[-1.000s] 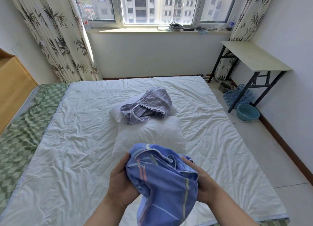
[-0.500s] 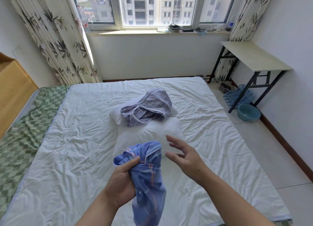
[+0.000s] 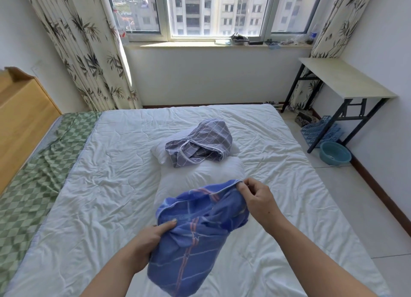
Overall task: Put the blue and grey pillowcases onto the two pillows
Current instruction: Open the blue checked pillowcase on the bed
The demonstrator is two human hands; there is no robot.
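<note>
The blue pillowcase hangs bunched in front of me over the bed. My left hand grips its gathered left side, thumb on top. My right hand pinches the hemmed edge at its upper right. Behind it lies a bare white pillow on the bed. A second white pillow lies farther back, mostly covered by the crumpled grey checked pillowcase.
The bed carries a white quilt with a green checked sheet along its left side. A wooden headboard stands at the left. To the right are a tiled floor, a folding table, a teal basin and a blue rack.
My right hand, open and off the cloth half a second ago, now pinches the blue pillowcase's hem. The pillowcase has been spread wider between both hands.
</note>
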